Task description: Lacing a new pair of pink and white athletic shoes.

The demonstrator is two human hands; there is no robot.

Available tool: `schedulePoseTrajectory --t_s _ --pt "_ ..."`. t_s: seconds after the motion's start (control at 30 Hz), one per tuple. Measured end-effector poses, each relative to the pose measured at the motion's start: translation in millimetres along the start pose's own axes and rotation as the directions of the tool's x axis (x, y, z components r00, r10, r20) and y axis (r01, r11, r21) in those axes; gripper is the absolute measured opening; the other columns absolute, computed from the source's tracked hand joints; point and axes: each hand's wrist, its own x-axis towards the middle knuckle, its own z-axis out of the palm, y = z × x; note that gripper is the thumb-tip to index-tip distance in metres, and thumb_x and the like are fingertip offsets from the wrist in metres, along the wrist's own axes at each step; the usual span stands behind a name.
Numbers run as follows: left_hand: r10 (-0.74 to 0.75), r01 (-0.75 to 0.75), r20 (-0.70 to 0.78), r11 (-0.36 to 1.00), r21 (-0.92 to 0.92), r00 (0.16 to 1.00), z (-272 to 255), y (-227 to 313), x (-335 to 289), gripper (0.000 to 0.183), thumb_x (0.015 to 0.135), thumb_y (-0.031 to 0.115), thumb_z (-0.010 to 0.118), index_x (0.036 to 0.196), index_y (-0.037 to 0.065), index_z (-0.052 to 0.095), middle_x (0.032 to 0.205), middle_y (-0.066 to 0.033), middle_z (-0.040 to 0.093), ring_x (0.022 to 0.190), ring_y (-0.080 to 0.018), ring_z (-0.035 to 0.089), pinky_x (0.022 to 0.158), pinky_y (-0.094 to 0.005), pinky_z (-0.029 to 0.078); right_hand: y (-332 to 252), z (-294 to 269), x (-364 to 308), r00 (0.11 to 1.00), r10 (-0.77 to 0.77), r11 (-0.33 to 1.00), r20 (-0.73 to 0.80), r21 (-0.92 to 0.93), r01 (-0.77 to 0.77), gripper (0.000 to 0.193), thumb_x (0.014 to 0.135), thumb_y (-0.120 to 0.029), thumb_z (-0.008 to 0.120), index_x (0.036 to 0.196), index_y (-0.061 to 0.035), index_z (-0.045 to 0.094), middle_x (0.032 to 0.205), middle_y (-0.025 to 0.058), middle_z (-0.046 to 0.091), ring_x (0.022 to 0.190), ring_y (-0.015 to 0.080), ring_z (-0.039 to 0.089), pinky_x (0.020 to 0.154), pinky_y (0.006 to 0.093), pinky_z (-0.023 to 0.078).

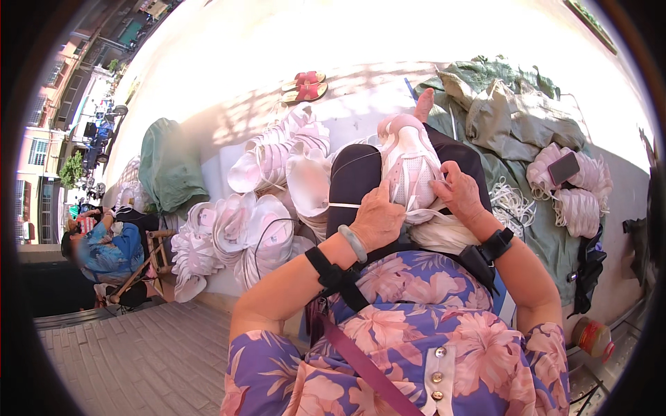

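A pale pink and white shoe upper rests between my thighs, toe pointing away from me. My left hand is closed at its left side, index finger against the eyelet edge. A white shoelace sticks out leftward from that hand. My right hand is curled on the upper's right edge, thumb and fingers gripping it; its fingertips are partly hidden. Beneath the upper, a bundle of white laces lies on my lap.
Stacks of white-pink shoe uppers stand at my left. On my right are loose white laces, tied bundles and a dark phone on green cloth. Red slippers lie ahead. Another person sits far left.
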Motion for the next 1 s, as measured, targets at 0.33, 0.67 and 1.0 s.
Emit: schedulePoseTrajectory --t_s 0.33,0.67,1.0 --pt "-0.035 0.035 -0.048 0.999 0.012 0.998 22.2 1.4 3.8 0.014 0.074 0.014 0.057 0.083 0.01 0.067 0.112 -0.0295 0.042 0.093 -0.041 0.05 0.084 -0.0409 0.042 5.5 14.7 6.0 0.996 -0.083 0.996 -0.026 0.012 0.083 0.035 0.082 -0.03 0.056 0.102 -0.0016 0.052 0.077 0.0192 0.061 0.074 0.0375 0.06 0.065 0.043 0.045" --pt "0.304 -0.268 0.232 0.947 -0.175 0.924 -27.9 50.9 7.6 0.009 0.071 0.012 0.058 0.068 0.004 0.057 0.081 -0.0135 0.054 0.079 -0.0316 0.054 0.069 -0.0397 0.044 12.3 1.0 0.4 0.996 0.06 0.992 0.062 0.106 -0.067 0.047 0.078 -0.034 0.066 0.109 -0.0023 0.049 0.07 0.0179 0.059 0.068 0.0345 0.06 0.06 0.038 0.045" --pt "0.514 -0.434 0.116 0.806 -0.402 0.85 -46.9 94.5 11.3 0.012 0.066 0.012 0.06 0.066 0.001 0.054 0.063 -0.0155 0.054 0.063 -0.033 0.055 0.059 -0.0403 0.045 11.3 13.3 -2.1 0.994 0.024 1.0 0.11 -0.005 -0.024 0.038 0.085 -0.022 0.056 0.112 -0.002 0.041 0.073 0.0196 0.061 0.07 0.0383 0.06 0.061 0.0443 0.046"
